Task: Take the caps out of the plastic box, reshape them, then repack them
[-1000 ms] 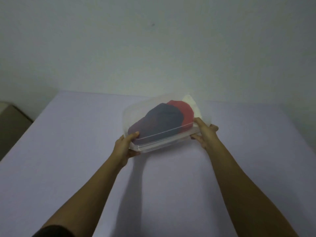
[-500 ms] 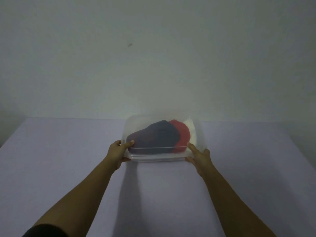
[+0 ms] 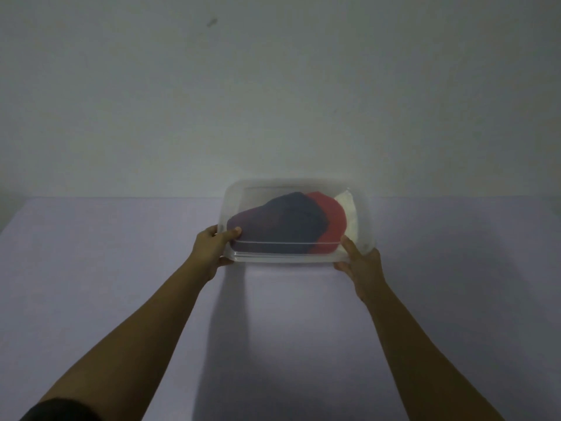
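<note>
Levelled plastic box point(image 3: 368, 217), long axis left-right; left hand point(image 3: 212, 246), right hand point(image 3: 362, 265) grip ends; seemingly 3 caps point(image 3: 288, 223).

A table point(image 3: 91, 299) with a plain, pale lilac top fills the lower half of the view, its far edge running straight across against a bare grey-white wall point(image 3: 303, 101). High on the wall, left of centre, sits one small dark smudge point(image 3: 212, 22) (too blurred to tell what it is). A long narrow shadow point(image 3: 226, 335) stretches from the table's near edge toward its middle.
</note>
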`<state>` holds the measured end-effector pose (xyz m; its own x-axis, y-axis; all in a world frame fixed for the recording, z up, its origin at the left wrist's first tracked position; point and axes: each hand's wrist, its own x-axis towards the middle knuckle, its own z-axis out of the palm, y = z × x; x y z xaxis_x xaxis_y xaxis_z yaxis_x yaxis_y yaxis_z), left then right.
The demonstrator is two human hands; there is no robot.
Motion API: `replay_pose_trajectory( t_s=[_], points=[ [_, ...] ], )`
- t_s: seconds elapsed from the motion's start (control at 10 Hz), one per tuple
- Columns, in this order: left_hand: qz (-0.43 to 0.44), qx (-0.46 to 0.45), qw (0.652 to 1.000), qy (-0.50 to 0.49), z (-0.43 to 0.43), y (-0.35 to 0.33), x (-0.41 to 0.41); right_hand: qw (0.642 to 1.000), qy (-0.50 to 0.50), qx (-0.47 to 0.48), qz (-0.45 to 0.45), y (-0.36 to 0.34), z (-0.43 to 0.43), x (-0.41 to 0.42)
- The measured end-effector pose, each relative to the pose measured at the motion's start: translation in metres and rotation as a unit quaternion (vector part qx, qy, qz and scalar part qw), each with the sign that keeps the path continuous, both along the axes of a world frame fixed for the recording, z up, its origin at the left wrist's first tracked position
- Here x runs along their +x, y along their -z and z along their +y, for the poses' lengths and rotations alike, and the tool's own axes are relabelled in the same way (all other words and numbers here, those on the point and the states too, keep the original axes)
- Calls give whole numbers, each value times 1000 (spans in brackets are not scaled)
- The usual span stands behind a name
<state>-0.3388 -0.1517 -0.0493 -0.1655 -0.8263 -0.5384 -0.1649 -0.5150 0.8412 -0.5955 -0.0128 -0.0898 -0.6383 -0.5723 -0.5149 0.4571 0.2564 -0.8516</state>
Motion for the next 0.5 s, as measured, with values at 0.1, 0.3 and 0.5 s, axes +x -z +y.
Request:
replay_pose_trajectory(
  t_s=[0.1,0.3,0.5],
  points=[
    [-3,-11,1000,4,-6,1,-3,1000,-4,-12,4,5,-4,-4],
    [-24,-19,999,20,-12,2,-3,999,-29,-2,22,-4,-2,-3],
    [-133,-85,986,54,-7,-11,-5,984,-71,103,125,-33,5,1]
  ],
)
